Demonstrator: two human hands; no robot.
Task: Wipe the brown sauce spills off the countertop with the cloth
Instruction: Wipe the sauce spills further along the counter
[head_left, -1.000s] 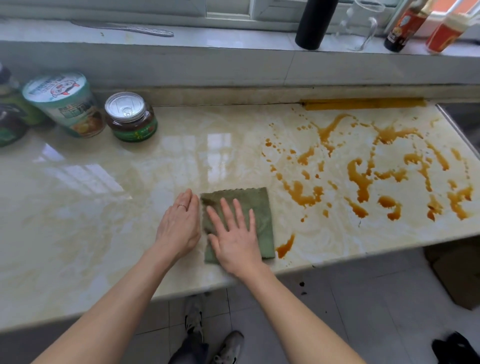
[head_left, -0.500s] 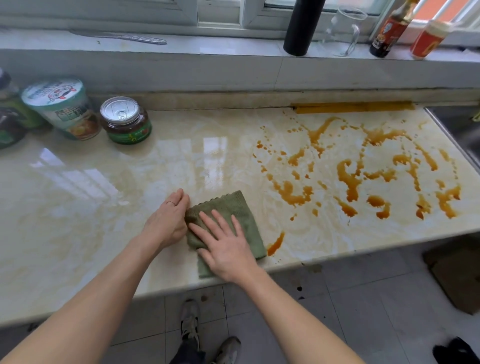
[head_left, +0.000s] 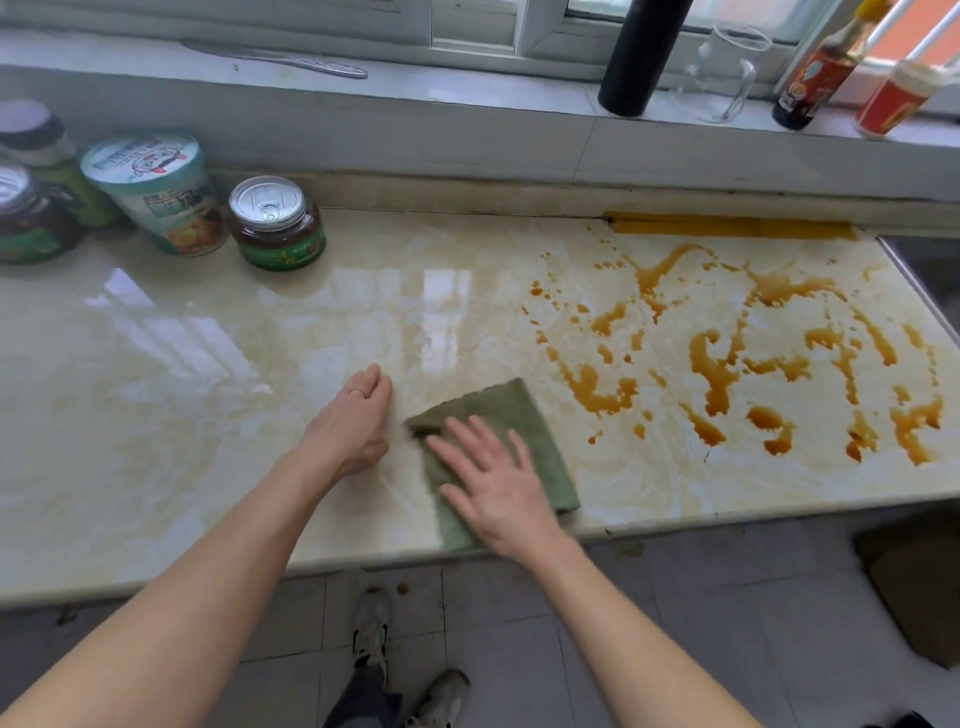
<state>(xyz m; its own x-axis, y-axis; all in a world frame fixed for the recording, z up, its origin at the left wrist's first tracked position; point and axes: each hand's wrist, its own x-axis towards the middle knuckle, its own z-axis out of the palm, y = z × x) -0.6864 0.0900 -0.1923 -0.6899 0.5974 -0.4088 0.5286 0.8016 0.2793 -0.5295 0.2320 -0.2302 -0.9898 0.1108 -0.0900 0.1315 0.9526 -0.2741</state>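
Sauce spills, brown, scattered over the right half of the pale marble countertop; far too many streaks and drops to count, none yet wiped by the look of it.

Left to right:
- 2 dark jars at the far left edge, partly cut off, then 1 instant noodle cup, then 1 glass jar with a pull-tab lid, all well clear of the mess.
- 1 left hand, fingers together, resting bare on the stone just beside the cloth, holding nothing.
- 1 green cloth, folded flat at the front edge, long axis running front to back, tilted a little.
- 1 right hand, fingers spread, pressed flat on the cloth rather than clamped around it.
- Nearest drops just right of the cloth; the bulk further right and toward the back wall.

Right hand nearer the spill, so likely a push rightward and away. On the sill: 1 black cylinder, 1 clear pitcher, 2 sauce bottles.
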